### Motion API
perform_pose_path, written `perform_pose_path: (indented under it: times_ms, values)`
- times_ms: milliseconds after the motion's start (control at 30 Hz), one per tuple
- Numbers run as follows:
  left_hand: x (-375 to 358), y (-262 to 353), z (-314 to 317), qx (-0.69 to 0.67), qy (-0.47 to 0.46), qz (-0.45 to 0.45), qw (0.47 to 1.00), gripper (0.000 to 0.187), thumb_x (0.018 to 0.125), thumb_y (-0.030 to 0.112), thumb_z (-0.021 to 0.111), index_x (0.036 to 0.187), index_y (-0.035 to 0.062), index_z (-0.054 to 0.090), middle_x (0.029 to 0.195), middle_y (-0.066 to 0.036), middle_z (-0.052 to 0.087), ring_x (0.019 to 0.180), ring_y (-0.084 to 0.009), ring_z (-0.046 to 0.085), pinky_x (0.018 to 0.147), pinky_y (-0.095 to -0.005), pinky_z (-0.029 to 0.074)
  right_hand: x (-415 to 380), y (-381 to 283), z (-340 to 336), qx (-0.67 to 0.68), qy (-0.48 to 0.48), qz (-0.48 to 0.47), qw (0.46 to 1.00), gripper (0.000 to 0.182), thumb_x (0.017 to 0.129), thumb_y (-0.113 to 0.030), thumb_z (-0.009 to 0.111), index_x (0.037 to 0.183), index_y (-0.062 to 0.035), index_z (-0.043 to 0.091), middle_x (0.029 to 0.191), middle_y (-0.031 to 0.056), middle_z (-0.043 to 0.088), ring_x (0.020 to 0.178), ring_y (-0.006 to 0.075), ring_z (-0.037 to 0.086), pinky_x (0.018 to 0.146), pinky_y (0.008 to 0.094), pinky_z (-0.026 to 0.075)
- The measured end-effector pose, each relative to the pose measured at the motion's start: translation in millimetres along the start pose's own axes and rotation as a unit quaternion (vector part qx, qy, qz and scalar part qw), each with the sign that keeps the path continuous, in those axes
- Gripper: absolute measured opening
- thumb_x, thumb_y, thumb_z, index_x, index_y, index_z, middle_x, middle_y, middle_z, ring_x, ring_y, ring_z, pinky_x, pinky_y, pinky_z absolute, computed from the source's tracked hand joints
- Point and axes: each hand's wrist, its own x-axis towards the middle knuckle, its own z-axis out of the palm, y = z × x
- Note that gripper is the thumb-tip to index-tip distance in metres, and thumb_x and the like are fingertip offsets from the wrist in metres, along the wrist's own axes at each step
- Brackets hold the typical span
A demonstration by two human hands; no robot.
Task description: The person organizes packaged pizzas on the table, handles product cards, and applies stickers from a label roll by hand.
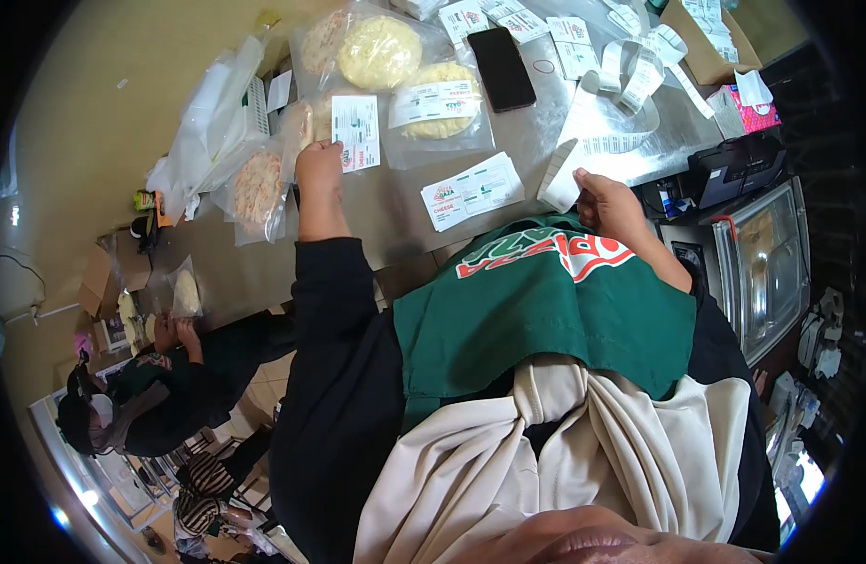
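My left hand (320,171) is closed at the edge of a white printed label (356,130), which lies over clear bags of round pizza bases (258,185). My right hand (610,202) pinches the end of a long label strip (562,176) at the table's near edge. Between my hands lies a stack of printed cheese labels (472,192). Beyond it, a bagged round of pale, cheese-like food (436,113) carries a white label. Another bagged round (379,53) sits farther back.
A black phone (503,69) lies on the metal table (395,211). Curled label strips (630,75) and a cardboard box (710,42) are at back right, near a black machine (732,169). At left, a co-worker (151,376) handles a bag (187,289).
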Motion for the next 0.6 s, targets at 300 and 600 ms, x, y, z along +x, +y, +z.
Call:
perform_pose_path:
  times_ms: [300, 600]
  values:
    - [56, -22, 30, -0.113, -0.074, -0.114, 0.984, 0.019, 0.086, 0.016, 0.054, 0.097, 0.0009, 0.058, 0.077, -0.010, 0.062, 0.055, -0.0205, 0.056, 0.042, -0.0322, 0.038, -2, 2, -5, 0.009, 0.003, -0.005, 1.000, 0.029, 0.083, -0.026, 0.060, 0.063, -0.0074, 0.049, 0.056, -0.0002, 0.040, 0.050, 0.0107, 0.034, 0.047, 0.0257, 0.027]
    - [103, 8, 94, -0.283, 0.010, -0.148, 0.948, 0.017, 0.089, 0.012, 0.050, 0.099, 0.0012, 0.059, 0.093, -0.011, 0.063, 0.080, -0.0240, 0.064, 0.061, -0.0376, 0.050, -15, -1, -4, -0.020, 0.016, -0.001, 1.000, 0.029, 0.083, -0.025, 0.059, 0.062, -0.0087, 0.048, 0.056, -0.0003, 0.041, 0.050, 0.0108, 0.034, 0.047, 0.0258, 0.027]
